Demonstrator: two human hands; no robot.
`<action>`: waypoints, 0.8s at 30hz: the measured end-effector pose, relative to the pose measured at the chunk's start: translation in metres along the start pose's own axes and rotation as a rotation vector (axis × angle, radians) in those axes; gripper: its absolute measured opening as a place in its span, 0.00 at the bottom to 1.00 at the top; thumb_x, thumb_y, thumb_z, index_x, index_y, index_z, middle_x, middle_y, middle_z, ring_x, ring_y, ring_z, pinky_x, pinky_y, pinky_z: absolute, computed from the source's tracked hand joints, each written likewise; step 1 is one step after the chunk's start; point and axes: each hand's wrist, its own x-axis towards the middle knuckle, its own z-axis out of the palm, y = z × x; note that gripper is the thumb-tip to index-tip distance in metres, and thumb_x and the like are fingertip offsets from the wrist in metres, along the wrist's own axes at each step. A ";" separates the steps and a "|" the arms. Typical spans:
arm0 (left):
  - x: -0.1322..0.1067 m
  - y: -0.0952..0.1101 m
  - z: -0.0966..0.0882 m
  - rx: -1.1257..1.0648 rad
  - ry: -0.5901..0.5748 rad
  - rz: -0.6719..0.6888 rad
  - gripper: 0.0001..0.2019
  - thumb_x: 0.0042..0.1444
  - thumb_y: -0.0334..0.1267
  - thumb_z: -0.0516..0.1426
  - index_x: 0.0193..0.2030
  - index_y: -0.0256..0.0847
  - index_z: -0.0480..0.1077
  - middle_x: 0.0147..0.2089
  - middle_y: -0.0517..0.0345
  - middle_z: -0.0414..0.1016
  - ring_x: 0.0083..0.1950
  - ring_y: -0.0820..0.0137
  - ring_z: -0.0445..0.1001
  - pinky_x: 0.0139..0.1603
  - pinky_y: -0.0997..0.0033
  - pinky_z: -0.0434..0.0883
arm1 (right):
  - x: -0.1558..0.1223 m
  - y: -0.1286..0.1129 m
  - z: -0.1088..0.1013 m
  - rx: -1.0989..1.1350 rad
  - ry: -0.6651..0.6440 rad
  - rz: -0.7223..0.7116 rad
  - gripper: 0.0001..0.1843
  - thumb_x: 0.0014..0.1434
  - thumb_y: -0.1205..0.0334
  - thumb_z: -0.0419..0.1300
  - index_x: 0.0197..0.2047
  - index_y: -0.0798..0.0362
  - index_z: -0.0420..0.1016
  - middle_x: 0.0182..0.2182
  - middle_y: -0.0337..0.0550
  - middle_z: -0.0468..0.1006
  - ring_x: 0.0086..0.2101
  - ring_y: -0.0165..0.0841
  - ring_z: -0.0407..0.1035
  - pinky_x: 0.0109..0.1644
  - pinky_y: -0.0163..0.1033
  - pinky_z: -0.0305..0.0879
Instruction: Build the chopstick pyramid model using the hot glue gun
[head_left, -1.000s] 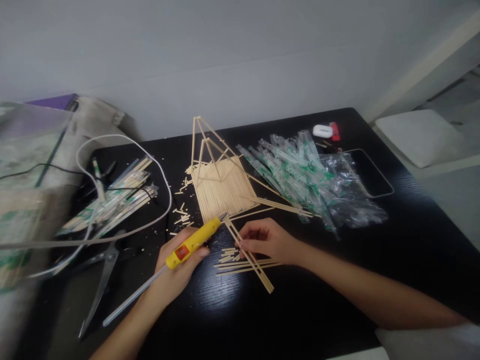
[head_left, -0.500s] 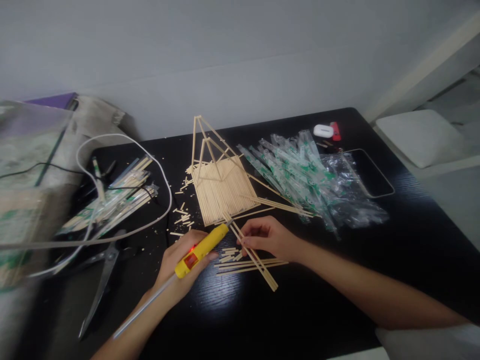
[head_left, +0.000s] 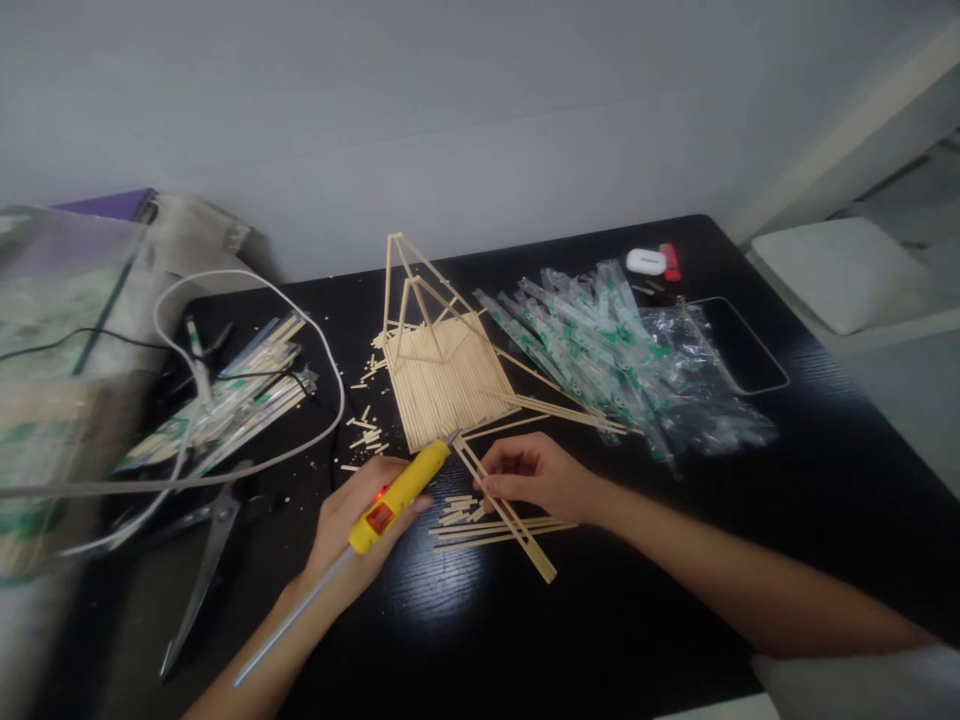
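Note:
My left hand [head_left: 360,515] is closed around a yellow hot glue gun [head_left: 401,495] with a lit red switch and a glue stick trailing from its back. Its metal nozzle is close to the far end of a narrow frame of wooden sticks [head_left: 517,530]; whether they touch I cannot tell. My right hand [head_left: 536,475] pinches that stick frame between thumb and fingers, tilted over the table. Just beyond both hands lies a flat mat of sticks [head_left: 450,385], with a triangular stick frame [head_left: 424,310] standing at its back.
Loose sticks [head_left: 502,533] and short cut pieces [head_left: 367,435] lie around the mat. Empty plastic sleeves [head_left: 600,340] pile up at right, by a phone [head_left: 739,345] and a white case [head_left: 646,262]. At left are pliers [head_left: 217,520], wrapped chopsticks [head_left: 232,400] and a white cable [head_left: 330,350].
The glue gun has shifted slightly left and toward me, its nozzle moving back from the stick frame's end. My right hand and the sticks have stayed almost still.

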 end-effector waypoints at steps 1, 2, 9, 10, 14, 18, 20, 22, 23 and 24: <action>-0.001 0.000 0.000 -0.007 -0.016 0.014 0.07 0.65 0.38 0.65 0.49 0.44 0.77 0.44 0.56 0.83 0.42 0.66 0.83 0.44 0.70 0.79 | 0.000 0.000 0.000 0.001 -0.001 -0.002 0.22 0.56 0.46 0.77 0.37 0.57 0.81 0.27 0.39 0.83 0.26 0.28 0.75 0.34 0.34 0.71; -0.001 -0.001 0.001 -0.022 -0.039 0.032 0.07 0.65 0.37 0.65 0.49 0.44 0.77 0.45 0.56 0.83 0.43 0.66 0.83 0.44 0.70 0.79 | 0.000 0.000 0.000 0.002 -0.002 -0.003 0.22 0.56 0.46 0.77 0.37 0.57 0.81 0.27 0.39 0.83 0.26 0.28 0.75 0.34 0.33 0.71; -0.001 0.000 0.000 0.000 0.024 -0.046 0.07 0.65 0.41 0.66 0.46 0.44 0.77 0.41 0.56 0.83 0.38 0.67 0.82 0.39 0.71 0.78 | 0.000 0.000 -0.001 0.006 0.009 0.013 0.21 0.55 0.46 0.77 0.37 0.56 0.81 0.27 0.40 0.83 0.26 0.29 0.76 0.34 0.34 0.72; 0.000 0.000 0.000 0.009 0.028 -0.061 0.07 0.65 0.42 0.65 0.46 0.44 0.77 0.41 0.56 0.83 0.37 0.67 0.82 0.37 0.71 0.78 | 0.000 0.000 -0.001 0.007 0.006 0.014 0.21 0.55 0.46 0.77 0.37 0.56 0.81 0.27 0.39 0.83 0.26 0.29 0.76 0.34 0.34 0.72; 0.000 0.001 0.001 -0.037 -0.036 -0.005 0.07 0.65 0.43 0.64 0.45 0.44 0.78 0.41 0.54 0.84 0.39 0.65 0.83 0.41 0.68 0.80 | 0.000 0.001 -0.002 0.001 -0.003 0.005 0.21 0.55 0.46 0.77 0.37 0.56 0.81 0.27 0.39 0.83 0.26 0.29 0.76 0.34 0.34 0.71; 0.000 -0.001 0.001 -0.007 0.020 -0.045 0.08 0.65 0.45 0.65 0.45 0.44 0.78 0.41 0.55 0.84 0.39 0.65 0.83 0.40 0.69 0.79 | 0.000 0.001 -0.002 0.004 -0.018 0.003 0.21 0.56 0.47 0.77 0.37 0.57 0.81 0.27 0.39 0.83 0.27 0.29 0.76 0.34 0.34 0.71; 0.000 -0.001 0.000 0.025 0.040 -0.073 0.08 0.65 0.45 0.65 0.45 0.45 0.79 0.41 0.57 0.84 0.38 0.66 0.83 0.38 0.70 0.79 | 0.000 0.000 -0.002 0.002 -0.023 0.005 0.20 0.56 0.48 0.77 0.37 0.57 0.81 0.28 0.39 0.83 0.27 0.29 0.76 0.35 0.34 0.72; 0.000 0.000 -0.001 0.015 0.037 -0.056 0.07 0.65 0.44 0.65 0.45 0.45 0.79 0.41 0.57 0.84 0.38 0.66 0.83 0.38 0.70 0.79 | -0.001 -0.001 -0.002 -0.001 -0.029 0.004 0.20 0.56 0.48 0.77 0.37 0.57 0.80 0.28 0.39 0.83 0.28 0.28 0.76 0.36 0.34 0.72; 0.000 0.001 -0.001 -0.001 0.029 -0.039 0.07 0.65 0.44 0.65 0.44 0.45 0.79 0.41 0.57 0.84 0.38 0.66 0.83 0.39 0.70 0.79 | -0.001 -0.001 -0.002 0.001 -0.033 0.004 0.20 0.56 0.48 0.77 0.37 0.57 0.80 0.28 0.39 0.83 0.28 0.28 0.76 0.36 0.34 0.72; 0.000 0.001 0.000 -0.018 0.021 -0.024 0.07 0.64 0.44 0.65 0.44 0.45 0.79 0.41 0.56 0.84 0.38 0.66 0.83 0.40 0.70 0.79 | -0.001 -0.002 -0.002 0.005 -0.035 0.005 0.21 0.56 0.48 0.77 0.38 0.57 0.80 0.28 0.39 0.83 0.28 0.29 0.76 0.36 0.35 0.72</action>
